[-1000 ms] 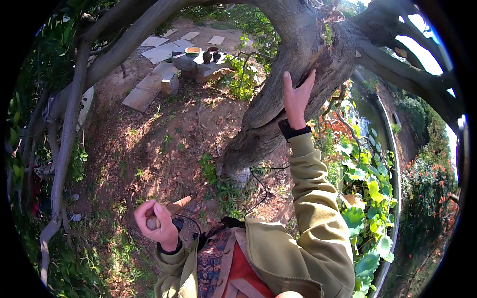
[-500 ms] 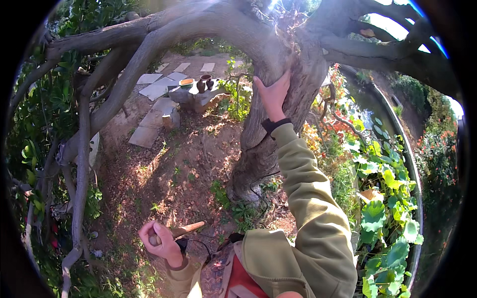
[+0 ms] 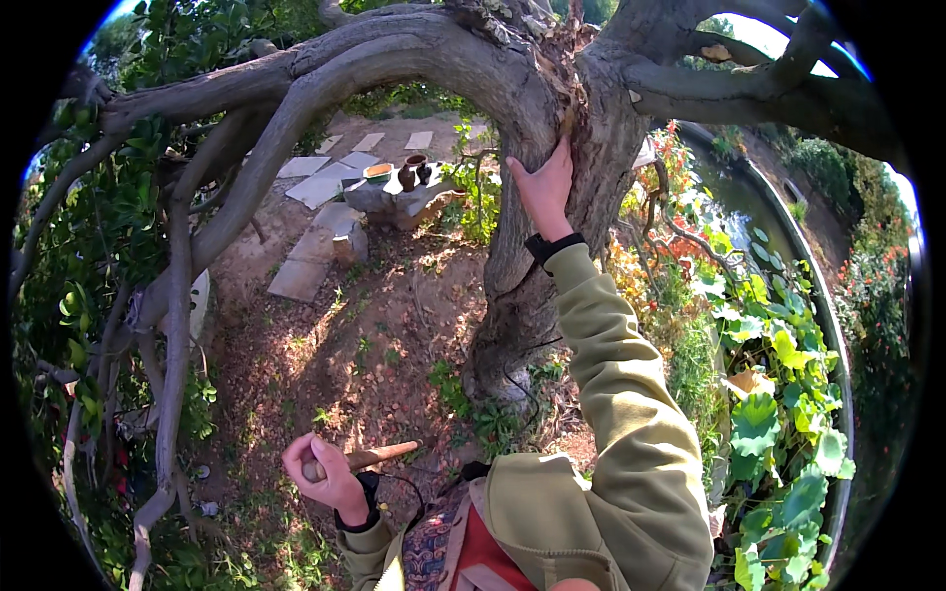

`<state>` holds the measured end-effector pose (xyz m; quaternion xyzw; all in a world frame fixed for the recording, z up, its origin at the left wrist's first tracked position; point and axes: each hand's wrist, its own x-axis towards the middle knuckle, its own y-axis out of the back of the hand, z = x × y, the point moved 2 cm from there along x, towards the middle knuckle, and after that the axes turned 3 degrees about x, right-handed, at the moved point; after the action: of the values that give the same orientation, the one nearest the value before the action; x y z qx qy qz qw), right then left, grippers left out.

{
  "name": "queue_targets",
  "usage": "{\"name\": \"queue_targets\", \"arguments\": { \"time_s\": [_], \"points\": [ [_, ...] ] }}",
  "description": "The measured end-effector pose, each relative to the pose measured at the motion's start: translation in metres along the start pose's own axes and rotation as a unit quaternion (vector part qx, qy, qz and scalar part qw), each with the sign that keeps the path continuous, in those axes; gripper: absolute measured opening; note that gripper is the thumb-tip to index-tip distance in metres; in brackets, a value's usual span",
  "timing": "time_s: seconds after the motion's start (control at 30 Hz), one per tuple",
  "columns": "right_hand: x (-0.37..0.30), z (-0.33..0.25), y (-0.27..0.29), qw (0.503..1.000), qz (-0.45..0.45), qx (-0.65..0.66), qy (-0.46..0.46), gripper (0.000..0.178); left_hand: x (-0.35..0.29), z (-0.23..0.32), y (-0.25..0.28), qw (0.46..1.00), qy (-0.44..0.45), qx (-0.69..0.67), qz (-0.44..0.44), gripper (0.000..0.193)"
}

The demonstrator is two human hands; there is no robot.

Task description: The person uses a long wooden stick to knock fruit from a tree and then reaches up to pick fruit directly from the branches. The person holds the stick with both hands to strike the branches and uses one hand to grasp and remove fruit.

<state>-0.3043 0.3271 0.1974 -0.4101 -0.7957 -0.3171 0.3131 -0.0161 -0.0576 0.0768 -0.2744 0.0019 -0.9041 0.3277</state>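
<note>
My right hand [image 3: 547, 190] lies against the grey-brown tree trunk [image 3: 520, 246], just below where it forks. Its thumb is spread from the fingers, and the fingertips rest near a split in the bark. Low on the left, my left hand [image 3: 333, 477] is closed round a brown wooden stick [image 3: 384, 455]. The stick's smooth, tapered part sticks out to the right of the hand, and a rounded end shows by the fingers. Both wrists wear dark bands.
Thick branches [image 3: 394, 61] arch overhead to left and right. A stone table [image 3: 379, 200] behind carries dark jars [image 3: 407, 177] and an orange-topped planter [image 3: 377, 173]. Paving slabs [image 3: 301, 266] cross leaf-strewn soil. Large-leaved plants [image 3: 757, 424] and a curved pond edge [image 3: 838, 384] lie right.
The whole view has shifted slightly, with the scene sitting a little further right and lower. My right hand stays on the trunk, and my left hand still grips the wooden stick.
</note>
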Motion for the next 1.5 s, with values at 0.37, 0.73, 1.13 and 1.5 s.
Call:
{"name": "queue_targets", "arguments": {
  "time_s": [0.37,0.73,1.13,1.5],
  "points": [
    [-0.002,-0.006,0.0,0.999,0.005,-0.02,-0.037,0.1,-0.003,0.004,-0.003,1.0,-0.011,0.022,0.009,0.012],
    [-0.001,-0.003,-0.002,0.998,0.001,-0.055,-0.041,0.101,-0.004,-0.007,-0.012,1.0,-0.006,0.009,0.014,0.014],
    [-0.003,0.005,-0.005,0.996,0.014,-0.083,0.012,0.1,-0.006,-0.02,-0.032,0.999,-0.018,0.028,-0.011,0.016],
    [-0.002,-0.027,0.01,0.977,0.064,-0.133,0.151,0.082,-0.015,-0.027,-0.004,0.998,-0.037,0.042,-0.013,0.014]
  ]
}}
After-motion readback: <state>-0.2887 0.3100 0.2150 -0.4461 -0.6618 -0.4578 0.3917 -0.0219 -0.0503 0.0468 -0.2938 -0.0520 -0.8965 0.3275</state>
